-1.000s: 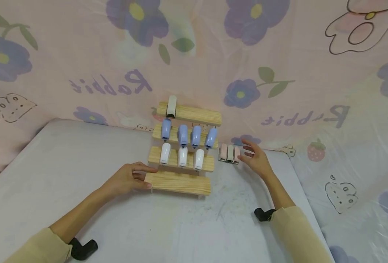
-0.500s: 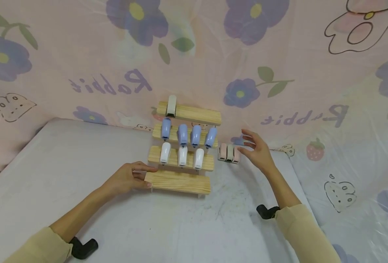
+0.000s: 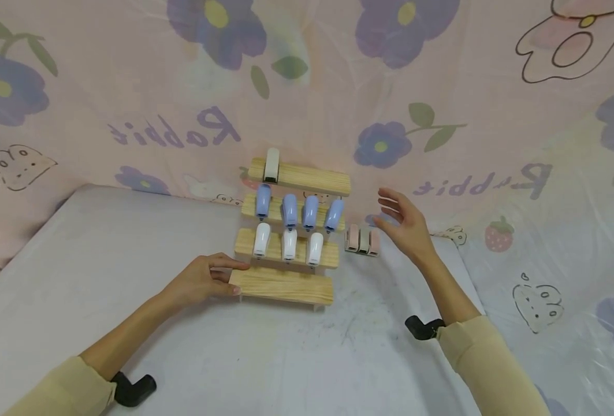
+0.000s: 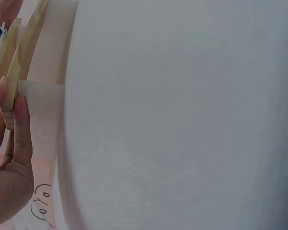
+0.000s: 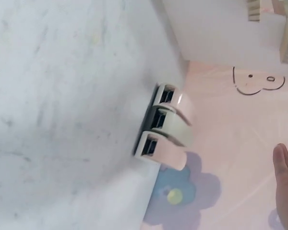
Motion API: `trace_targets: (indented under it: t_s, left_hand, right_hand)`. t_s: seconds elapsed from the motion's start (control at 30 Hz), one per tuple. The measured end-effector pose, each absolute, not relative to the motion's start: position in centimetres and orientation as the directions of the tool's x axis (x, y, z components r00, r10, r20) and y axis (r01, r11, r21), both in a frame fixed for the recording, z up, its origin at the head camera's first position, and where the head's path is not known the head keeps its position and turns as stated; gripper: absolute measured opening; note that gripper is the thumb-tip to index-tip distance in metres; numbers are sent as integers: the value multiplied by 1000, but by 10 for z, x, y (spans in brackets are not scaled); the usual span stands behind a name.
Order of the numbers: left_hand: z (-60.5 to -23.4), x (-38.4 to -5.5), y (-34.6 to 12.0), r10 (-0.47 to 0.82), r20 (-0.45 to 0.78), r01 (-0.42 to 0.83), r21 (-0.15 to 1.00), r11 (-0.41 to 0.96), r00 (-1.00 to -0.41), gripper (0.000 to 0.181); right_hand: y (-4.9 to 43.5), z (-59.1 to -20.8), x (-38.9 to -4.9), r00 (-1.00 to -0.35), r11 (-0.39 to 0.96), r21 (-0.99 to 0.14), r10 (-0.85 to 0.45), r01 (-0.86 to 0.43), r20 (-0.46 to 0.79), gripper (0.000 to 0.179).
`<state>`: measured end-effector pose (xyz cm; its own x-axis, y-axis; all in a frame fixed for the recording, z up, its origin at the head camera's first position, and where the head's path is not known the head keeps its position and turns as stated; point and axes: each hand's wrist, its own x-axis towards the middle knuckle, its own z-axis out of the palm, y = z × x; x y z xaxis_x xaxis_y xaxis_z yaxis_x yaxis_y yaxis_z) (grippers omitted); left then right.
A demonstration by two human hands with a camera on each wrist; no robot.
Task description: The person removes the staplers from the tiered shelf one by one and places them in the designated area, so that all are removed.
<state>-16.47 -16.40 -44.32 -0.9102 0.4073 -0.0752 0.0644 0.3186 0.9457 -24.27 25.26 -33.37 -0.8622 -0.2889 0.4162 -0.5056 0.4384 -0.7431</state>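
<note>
My left hand (image 3: 194,280) pinches the left end of the lowest board of a tiered wooden display rack (image 3: 286,284); the left wrist view shows fingers on both faces of the board end (image 4: 12,96). My right hand (image 3: 406,228) is raised, empty, with fingers loosely extended, beyond and right of three small staplers. Two of these are pink and the middle stapler (image 3: 363,240) is pale green; they stand side by side right of the rack. On the rack are a cream stapler (image 3: 271,165) on top, several blue staplers (image 3: 289,210) below it, then three white staplers (image 3: 289,245).
The rack and the three staplers stand on a white-covered table (image 3: 156,231) with grey smudges at right. A pink printed curtain (image 3: 307,104) rises close behind the rack and runs round to the right side.
My right hand has moved away from the three small staplers, up toward the curtain. The staplers stay where they were, and my left hand keeps its grip on the rack.
</note>
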Motion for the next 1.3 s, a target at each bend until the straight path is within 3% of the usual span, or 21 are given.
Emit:
trace_targets:
  t_s: [0.73,1.3]
  left_hand:
    - [-444,-167,-163,414,-70,67,949,307,-907,53]
    - [-443,-166,-162,406,-74,67,944,323,-911,52]
  right_hand:
    - [199,-283,-249,-757,355,-677,-418,-645,502,56]
    - [156,-278,-260,-710,244,-701,-487,-670,509,58]
